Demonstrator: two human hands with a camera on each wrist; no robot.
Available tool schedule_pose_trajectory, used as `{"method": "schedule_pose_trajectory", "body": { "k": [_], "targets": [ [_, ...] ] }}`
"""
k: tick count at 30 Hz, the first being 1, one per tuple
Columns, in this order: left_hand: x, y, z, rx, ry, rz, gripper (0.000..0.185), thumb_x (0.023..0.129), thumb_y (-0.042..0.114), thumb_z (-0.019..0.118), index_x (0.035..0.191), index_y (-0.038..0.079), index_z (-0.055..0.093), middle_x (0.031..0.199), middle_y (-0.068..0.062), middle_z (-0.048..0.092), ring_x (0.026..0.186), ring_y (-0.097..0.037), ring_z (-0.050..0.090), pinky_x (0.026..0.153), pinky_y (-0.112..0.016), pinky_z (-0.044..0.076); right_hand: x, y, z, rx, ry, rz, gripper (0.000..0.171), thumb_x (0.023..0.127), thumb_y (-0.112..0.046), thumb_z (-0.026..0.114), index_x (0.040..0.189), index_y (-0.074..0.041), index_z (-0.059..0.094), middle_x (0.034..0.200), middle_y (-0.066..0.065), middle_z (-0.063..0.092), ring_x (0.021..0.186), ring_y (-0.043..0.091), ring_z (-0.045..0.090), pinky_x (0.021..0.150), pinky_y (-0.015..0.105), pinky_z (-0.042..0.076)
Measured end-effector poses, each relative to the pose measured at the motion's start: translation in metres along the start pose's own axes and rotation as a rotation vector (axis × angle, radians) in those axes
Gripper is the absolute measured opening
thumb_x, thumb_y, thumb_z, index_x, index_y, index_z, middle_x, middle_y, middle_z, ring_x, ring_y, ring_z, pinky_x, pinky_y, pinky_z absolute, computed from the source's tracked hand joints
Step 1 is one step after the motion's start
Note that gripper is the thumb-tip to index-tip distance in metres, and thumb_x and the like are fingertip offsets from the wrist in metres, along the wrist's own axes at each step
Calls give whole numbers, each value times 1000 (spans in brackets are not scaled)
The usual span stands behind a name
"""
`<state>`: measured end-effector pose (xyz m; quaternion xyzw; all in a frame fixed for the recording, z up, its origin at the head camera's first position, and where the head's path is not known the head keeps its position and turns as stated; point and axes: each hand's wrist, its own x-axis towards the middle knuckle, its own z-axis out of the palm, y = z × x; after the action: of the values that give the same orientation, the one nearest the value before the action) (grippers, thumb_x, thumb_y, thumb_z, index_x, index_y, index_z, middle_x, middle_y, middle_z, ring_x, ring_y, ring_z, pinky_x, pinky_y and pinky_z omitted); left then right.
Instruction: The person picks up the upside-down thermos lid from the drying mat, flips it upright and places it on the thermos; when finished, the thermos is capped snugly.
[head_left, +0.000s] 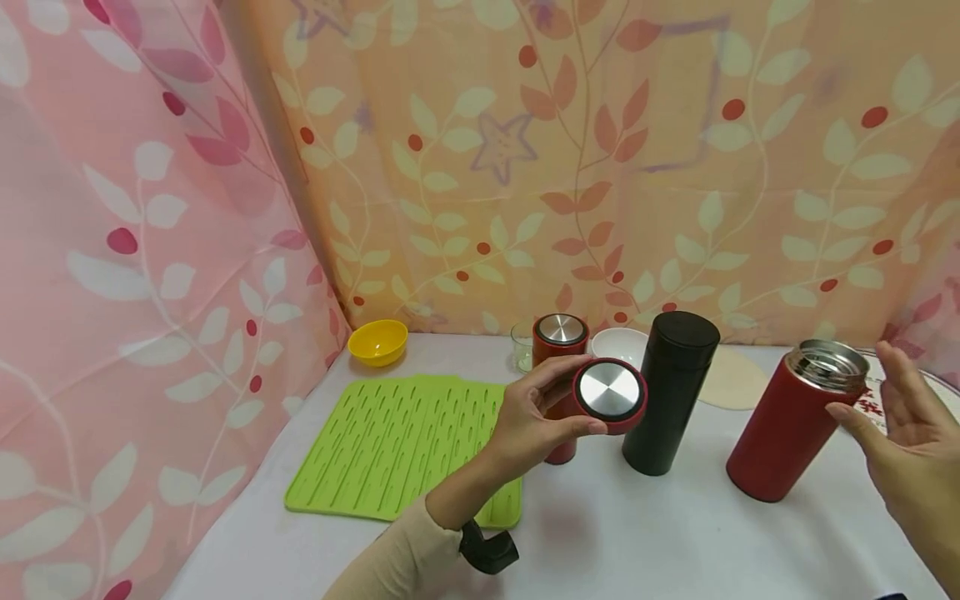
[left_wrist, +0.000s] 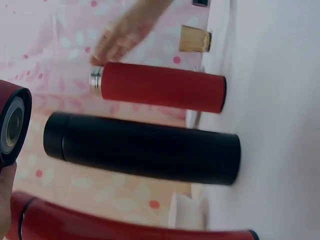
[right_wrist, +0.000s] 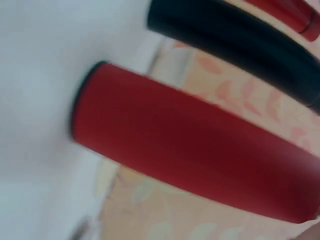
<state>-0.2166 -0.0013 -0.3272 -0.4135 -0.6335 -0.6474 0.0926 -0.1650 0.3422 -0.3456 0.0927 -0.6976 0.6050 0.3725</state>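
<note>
My left hand (head_left: 536,412) pinches a red flask lid (head_left: 610,390) with a brushed silver top, between thumb and fingers above the table; its underside shows in the left wrist view. To the right, a red flask (head_left: 783,433) stands lidless, its steel neck (head_left: 828,364) bare. My right hand (head_left: 911,442) is beside that neck, fingers spread and thumb tip right at the flask's upper side. Between the hands stands a black flask (head_left: 670,392) with its lid on. Another red flask (head_left: 561,333), silver-topped, is partly hidden behind my left hand.
A green ridged mat (head_left: 397,450) lies on the white table at left, with a yellow bowl (head_left: 378,342) behind it. At the back are a glass (head_left: 522,348), a white bowl (head_left: 619,343), a beige round mat (head_left: 729,379) and a red-patterned plate (head_left: 872,404).
</note>
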Motion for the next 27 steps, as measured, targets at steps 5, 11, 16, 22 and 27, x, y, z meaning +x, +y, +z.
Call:
{"method": "schedule_pose_trajectory", "body": {
  "k": [5,11,16,22,27],
  "targets": [
    [12,5,15,-34,-8,34,64,67,-11,74,126,-3,49,121,-19,55,113,-18,57,96,-30,46,-5,24,-2,-77,-55,106,83,79,17,58,146,-16,21,153,1,21,139,11,19,90,-1,31],
    [26,10,37,-72,16,63,61,70,-9,73,126,-3,49,123,-17,55,112,-13,56,97,-27,44,-17,43,-5,-305,-64,259,82,83,0,63,147,-23,18,148,-10,30,127,-7,34,78,-5,36],
    [41,18,54,-106,14,25,60,73,-7,71,128,-2,48,124,-16,54,114,-10,56,98,-23,43,-20,52,-6,-155,-36,312,79,82,-1,65,146,-21,24,136,-16,43,104,-15,46,72,-4,40],
    [62,30,76,-155,-3,47,58,73,-10,69,127,-5,47,123,-21,53,112,-8,56,96,-21,44,-19,53,-5,-17,-4,293,76,80,3,65,144,-18,30,128,-15,49,99,-13,50,73,-2,41],
    [76,31,94,-117,-44,80,58,74,-7,70,127,-5,47,120,-20,55,110,-2,56,95,-17,43,-21,52,-4,113,-4,253,72,80,10,62,142,-14,34,120,-13,53,100,-9,54,76,1,44]
  ]
}}
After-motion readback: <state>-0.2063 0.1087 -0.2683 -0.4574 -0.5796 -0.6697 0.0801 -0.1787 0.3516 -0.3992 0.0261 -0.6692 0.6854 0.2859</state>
